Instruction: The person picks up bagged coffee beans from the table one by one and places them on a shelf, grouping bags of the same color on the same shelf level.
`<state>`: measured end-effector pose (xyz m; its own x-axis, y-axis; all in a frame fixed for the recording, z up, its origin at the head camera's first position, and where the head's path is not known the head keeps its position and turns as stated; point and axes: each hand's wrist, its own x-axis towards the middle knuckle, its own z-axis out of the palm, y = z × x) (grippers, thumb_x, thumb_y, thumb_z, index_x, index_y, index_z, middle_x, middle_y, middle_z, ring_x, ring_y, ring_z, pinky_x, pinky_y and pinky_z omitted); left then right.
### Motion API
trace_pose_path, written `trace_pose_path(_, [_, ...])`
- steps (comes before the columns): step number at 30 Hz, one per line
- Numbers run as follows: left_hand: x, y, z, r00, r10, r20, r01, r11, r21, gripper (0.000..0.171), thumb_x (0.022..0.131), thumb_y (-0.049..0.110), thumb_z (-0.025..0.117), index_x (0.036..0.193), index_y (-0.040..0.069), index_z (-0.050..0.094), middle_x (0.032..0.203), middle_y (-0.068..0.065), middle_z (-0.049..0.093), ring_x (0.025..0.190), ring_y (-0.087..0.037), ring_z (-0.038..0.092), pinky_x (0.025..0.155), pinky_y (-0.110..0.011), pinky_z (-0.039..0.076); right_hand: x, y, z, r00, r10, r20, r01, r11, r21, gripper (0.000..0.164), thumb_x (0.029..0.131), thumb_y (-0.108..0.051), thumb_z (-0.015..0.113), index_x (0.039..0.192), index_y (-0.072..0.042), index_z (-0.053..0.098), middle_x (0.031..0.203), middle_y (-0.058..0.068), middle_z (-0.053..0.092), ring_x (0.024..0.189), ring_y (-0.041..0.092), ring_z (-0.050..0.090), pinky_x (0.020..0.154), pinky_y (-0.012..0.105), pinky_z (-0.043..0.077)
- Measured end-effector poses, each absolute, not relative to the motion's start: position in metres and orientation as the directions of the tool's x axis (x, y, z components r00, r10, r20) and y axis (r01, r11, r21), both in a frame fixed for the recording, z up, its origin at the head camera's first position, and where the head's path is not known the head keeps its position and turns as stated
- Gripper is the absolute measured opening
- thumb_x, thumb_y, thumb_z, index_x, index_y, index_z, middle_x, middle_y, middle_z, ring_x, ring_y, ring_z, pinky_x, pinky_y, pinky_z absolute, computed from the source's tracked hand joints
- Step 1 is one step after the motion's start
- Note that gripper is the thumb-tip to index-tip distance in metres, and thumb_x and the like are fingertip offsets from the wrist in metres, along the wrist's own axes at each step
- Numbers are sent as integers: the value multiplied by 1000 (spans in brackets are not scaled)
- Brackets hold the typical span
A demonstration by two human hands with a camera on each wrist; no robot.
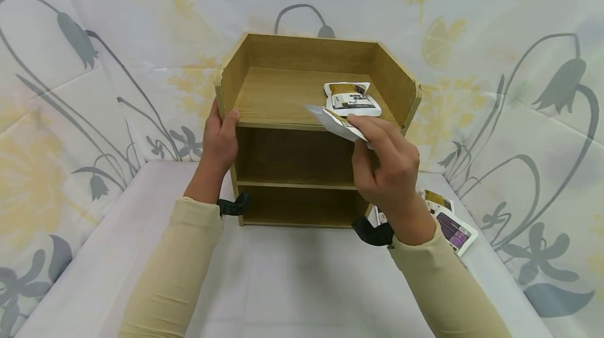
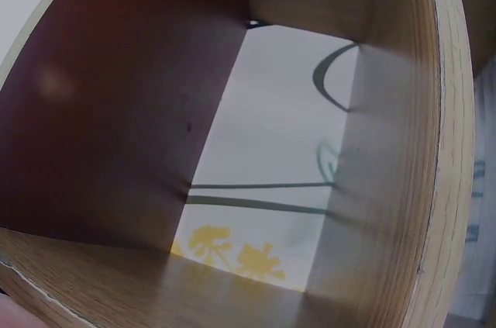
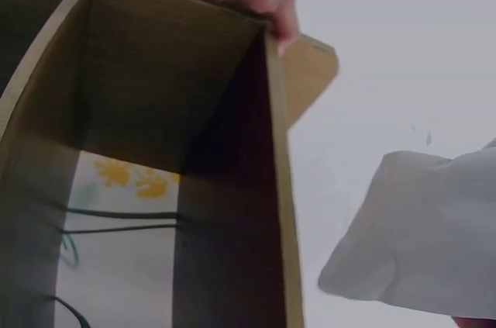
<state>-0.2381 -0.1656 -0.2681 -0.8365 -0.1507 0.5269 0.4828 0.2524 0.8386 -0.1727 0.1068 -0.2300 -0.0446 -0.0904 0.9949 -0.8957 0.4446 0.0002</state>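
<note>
A small wooden shelf unit (image 1: 302, 187) stands upright, with a railed top tray and two open compartments below. My left hand (image 1: 219, 139) grips its left side at the top-shelf level, thumb on the front. Between the thumb and fingers of my right hand (image 1: 389, 162) is a white pouch (image 1: 341, 124), held tilted at the front edge of the top shelf. Another white pouch (image 1: 353, 100) with a brown and yellow label lies on that shelf, toward the right. In the right wrist view the held pouch (image 3: 426, 235) shows its plain pale side.
Several more pouches lie on the white table right of the unit, partly behind my right forearm; one has a purple label (image 1: 453, 230). A flower-print cloth (image 1: 155, 39) hangs behind and at both sides. The left wrist view looks into a backless compartment (image 2: 256, 150).
</note>
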Motion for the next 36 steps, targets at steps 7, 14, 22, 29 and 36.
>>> trace_pose_path(7, [-241,-165,-269,-842,-146,519,471,268,840,53,101,31,35,151,17,29,144,-15,42,133,-29,40,112,-51,28,-183,98,-231,-20,-149,989,-868,493,56,35,81,3,46,108,-2,69,97,16,71,84,30,69,64,43,52])
trace_pose_path(14, [-243,-165,-269,-837,-150,527,477,274,835,52,101,31,35,150,15,30,142,-15,43,131,-29,41,112,-50,29,-193,88,-233,11,-201,980,-851,512,115,36,84,3,46,112,-2,68,103,15,71,88,29,69,71,42,54])
trace_pose_path(22, [-242,-165,-269,-833,-150,533,485,268,832,51,101,30,36,149,15,32,141,-15,45,130,-28,42,111,-50,30,-201,78,-240,-25,-298,954,-824,547,149,35,88,1,51,120,-5,65,112,12,69,95,27,69,75,40,55])
trace_pose_path(29, [-241,-166,-271,-828,-160,538,488,268,831,50,100,29,36,147,11,35,135,-19,47,124,-30,44,109,-50,30,-206,68,-241,-83,-403,911,-795,578,183,36,92,1,49,125,-6,62,118,11,66,104,25,66,82,37,55])
trace_pose_path(36, [-242,-166,-271,-825,-171,539,484,279,829,50,100,30,37,146,12,36,135,-18,47,124,-28,44,109,-49,31,-213,61,-242,-139,-451,882,-785,593,180,35,95,-1,47,127,-6,61,119,11,65,109,24,64,85,36,54])
